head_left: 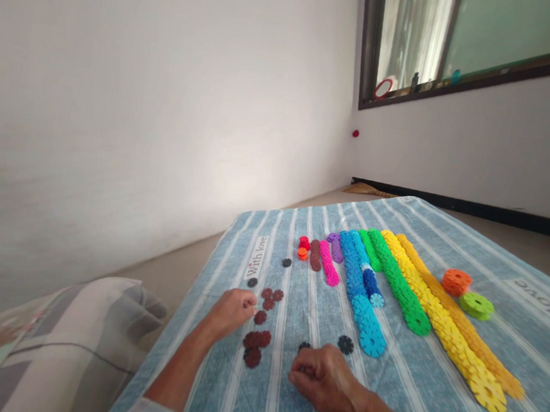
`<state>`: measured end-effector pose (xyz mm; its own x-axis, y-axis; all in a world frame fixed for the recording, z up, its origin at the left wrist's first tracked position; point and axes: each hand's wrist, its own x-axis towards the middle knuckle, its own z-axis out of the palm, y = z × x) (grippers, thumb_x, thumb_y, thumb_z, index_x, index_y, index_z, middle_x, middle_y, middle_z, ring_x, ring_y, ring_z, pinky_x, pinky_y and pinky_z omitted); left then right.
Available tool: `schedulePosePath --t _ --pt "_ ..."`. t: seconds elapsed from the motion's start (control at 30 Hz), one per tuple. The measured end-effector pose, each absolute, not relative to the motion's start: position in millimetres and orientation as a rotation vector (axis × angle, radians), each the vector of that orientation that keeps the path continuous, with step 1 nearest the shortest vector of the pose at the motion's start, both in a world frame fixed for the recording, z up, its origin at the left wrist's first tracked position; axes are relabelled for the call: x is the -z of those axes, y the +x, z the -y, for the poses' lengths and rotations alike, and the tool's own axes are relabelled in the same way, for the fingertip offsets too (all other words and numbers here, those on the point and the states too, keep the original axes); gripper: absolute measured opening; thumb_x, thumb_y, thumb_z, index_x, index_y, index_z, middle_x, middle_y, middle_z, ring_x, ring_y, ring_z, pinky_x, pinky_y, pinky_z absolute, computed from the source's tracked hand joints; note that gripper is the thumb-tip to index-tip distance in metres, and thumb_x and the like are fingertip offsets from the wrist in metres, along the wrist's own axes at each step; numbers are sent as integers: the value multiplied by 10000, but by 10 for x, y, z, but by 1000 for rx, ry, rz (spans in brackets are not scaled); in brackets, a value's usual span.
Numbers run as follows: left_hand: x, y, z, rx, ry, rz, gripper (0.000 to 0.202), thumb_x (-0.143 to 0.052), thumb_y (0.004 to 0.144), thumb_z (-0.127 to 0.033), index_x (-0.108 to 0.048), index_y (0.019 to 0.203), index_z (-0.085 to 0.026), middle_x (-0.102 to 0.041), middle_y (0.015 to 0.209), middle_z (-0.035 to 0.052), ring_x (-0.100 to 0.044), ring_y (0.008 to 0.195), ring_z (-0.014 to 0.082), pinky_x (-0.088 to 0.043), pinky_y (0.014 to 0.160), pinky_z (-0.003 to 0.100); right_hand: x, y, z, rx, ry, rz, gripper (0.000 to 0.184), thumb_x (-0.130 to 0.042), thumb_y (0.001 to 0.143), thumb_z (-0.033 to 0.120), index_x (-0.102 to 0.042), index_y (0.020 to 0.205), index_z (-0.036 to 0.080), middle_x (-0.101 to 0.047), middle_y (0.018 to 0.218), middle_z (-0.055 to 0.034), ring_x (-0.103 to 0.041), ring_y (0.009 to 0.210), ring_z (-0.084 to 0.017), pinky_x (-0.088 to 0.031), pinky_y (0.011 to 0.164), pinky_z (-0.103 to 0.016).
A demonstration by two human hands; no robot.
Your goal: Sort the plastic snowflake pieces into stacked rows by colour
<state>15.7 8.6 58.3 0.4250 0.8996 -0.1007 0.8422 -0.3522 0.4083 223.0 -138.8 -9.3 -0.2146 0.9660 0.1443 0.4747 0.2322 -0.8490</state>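
Note:
My left hand (230, 314) is closed in a pinch beside the loose brown notched discs (267, 304). Its fingertips are close to a single brown disc (260, 317); I cannot tell whether they hold anything. More brown discs (257, 340) lie in a small overlapping heap nearer to me. My right hand (326, 383) has its fingers curled together, and whatever may be in them is hidden. Just beyond its knuckles a black disc (305, 345) is partly covered by the hand. Another black disc (346, 344) lies flat to its upper right.
Overlapping rows of blue (352, 274), green (399, 284) and yellow discs (449, 331) stretch across the striped cloth (290, 395). Shorter pink (329, 263) and brown rows (315, 255) lie farther left. Orange (457, 281) and lime stacks (477, 305) stand at right. Grey fabric (91, 337) is lower left.

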Motion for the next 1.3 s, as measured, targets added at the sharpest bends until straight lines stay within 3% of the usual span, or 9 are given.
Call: schedulePosePath --t 0.3,0.53,0.73,1.03,1.3 --pt "-394 211 17 -240 2275 -1611 114 -593 636 -277 -623 653 -168 -601 668 4 -545 646 151 -350 620 256 87 2224 1395 -914 -1346 1774 176 -560 786 248 -680 690 162 -503 553 41 -436 525 -80 -268 509 -196" --pt "-328 233 -35 -431 1942 -1452 107 -599 556 -216 -496 561 -185 -495 483 -55 -459 478 109 -320 506 236 61 2230 1397 -913 -1338 1797 189 -556 789 246 -689 686 160 -513 560 35 -443 524 -80 -270 514 -198" --pt "-416 365 -203 -593 1799 -1496 90 -582 634 -256 -539 638 -178 -524 457 -46 -476 451 101 -321 474 214 42 2238 1395 -929 -1329 1776 178 -561 781 241 -697 698 160 -540 580 29 -470 552 -85 -284 523 -193" --pt "-280 490 -487 -461 1943 -1704 59 -641 597 -201 -608 635 -169 -586 511 -33 -535 514 124 -358 519 231 34 2241 1398 -937 -1355 1804 194 -552 800 239 -719 733 167 -577 595 26 -479 555 -85 -297 523 -194" --pt "-350 489 -423 -428 1981 -1639 114 -622 602 -247 -561 540 -173 -528 456 -37 -499 499 121 -350 515 238 46 2243 1384 -896 -1372 1843 184 -564 804 246 -723 741 178 -616 617 18 -515 566 -92 -308 529 -192"
